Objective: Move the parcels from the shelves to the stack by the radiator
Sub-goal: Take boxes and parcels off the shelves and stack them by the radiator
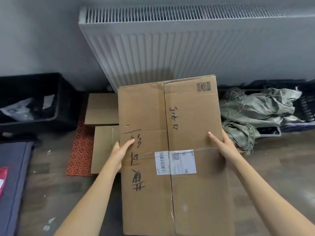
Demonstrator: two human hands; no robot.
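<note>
The big cardboard box (170,147) looks stiff and bulky, so the left hand (121,151) and right hand (223,147) hold its two sides, thumbs on top.

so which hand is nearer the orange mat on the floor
Left. The left hand holds the big box's left edge, just right of the orange mat. The right hand grips the box's far right edge, well away from it.

Matt brown cardboard parcel (170,150), paper label (175,162)
</note>
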